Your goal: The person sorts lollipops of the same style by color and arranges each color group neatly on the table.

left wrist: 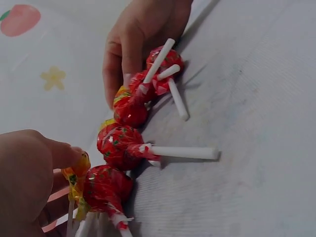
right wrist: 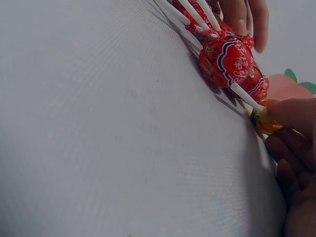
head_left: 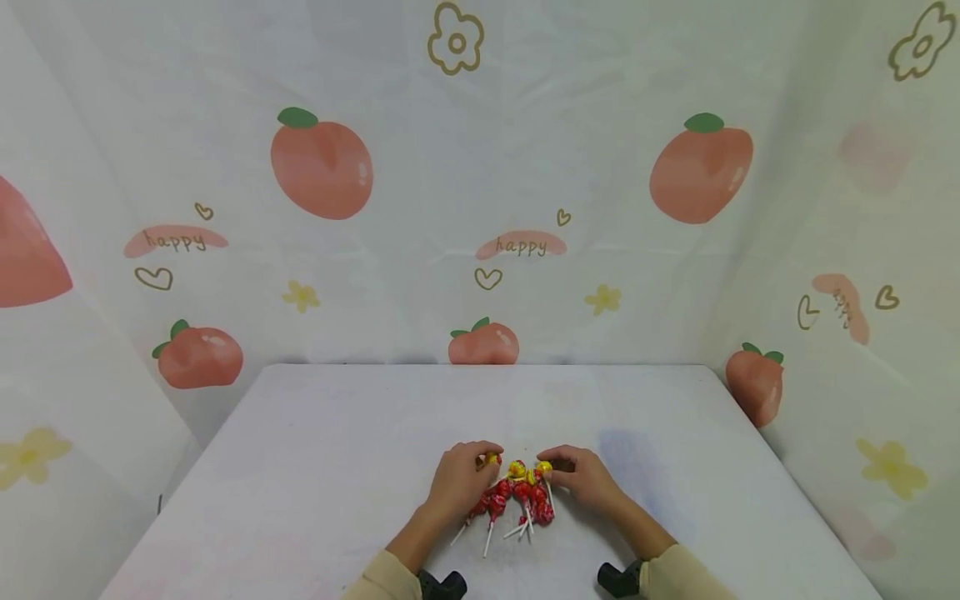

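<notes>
Several lollipops in red wrappers (head_left: 497, 505) lie bunched on the white table, their white sticks pointing mostly toward the person. Behind them sit lollipops in yellow wrappers (head_left: 517, 470). At the left end of the bunch, my left hand (head_left: 457, 482) holds a yellow-wrapped lollipop (left wrist: 77, 173) between thumb and fingers, right beside a red one (left wrist: 106, 190). My right hand (head_left: 587, 477), at the opposite end, pinches another yellow-wrapped lollipop (right wrist: 267, 122) by its head with the thumb on top. Its stick slants across a red lollipop (right wrist: 229, 61).
The white table (head_left: 337, 450) reaches back to a curtain (head_left: 412, 167) printed with peaches, flowers and "happy". Side curtains hang at left and right. Black wrist devices (head_left: 442, 585) sit at both sleeve cuffs, close over the table's near part.
</notes>
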Tool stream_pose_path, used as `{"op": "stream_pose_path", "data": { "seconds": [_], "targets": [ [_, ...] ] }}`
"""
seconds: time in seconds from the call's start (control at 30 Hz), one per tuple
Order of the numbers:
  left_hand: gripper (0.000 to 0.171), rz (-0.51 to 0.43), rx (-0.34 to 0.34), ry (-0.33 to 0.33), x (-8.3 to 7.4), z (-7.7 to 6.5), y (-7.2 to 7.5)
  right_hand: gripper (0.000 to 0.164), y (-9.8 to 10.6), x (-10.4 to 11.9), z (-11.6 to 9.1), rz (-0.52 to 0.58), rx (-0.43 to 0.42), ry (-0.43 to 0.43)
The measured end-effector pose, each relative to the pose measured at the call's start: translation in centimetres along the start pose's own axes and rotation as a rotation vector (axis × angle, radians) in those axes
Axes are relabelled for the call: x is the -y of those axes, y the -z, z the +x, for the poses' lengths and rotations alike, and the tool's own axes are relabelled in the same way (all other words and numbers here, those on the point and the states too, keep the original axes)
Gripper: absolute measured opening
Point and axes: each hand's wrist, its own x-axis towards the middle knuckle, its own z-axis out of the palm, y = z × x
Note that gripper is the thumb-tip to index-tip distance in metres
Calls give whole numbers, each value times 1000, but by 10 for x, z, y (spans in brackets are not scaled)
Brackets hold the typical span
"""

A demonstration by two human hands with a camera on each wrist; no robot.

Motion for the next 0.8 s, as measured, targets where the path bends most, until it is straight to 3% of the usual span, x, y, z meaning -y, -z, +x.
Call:
{"op": "stream_pose_path", "data": {
  "seconds": [0.33,0.53,0.8],
  "targets": [
    [28,-220,-61,43,5,14,16,23,2,-1,-1,9,16,16],
    [27,-259,-93,-6,10,25,26,24,2,0,0,-11,2,7],
    [23,-272,-74,-85,13,42,36,23,1,-1,-1,-19,4,15]
  ]
}}
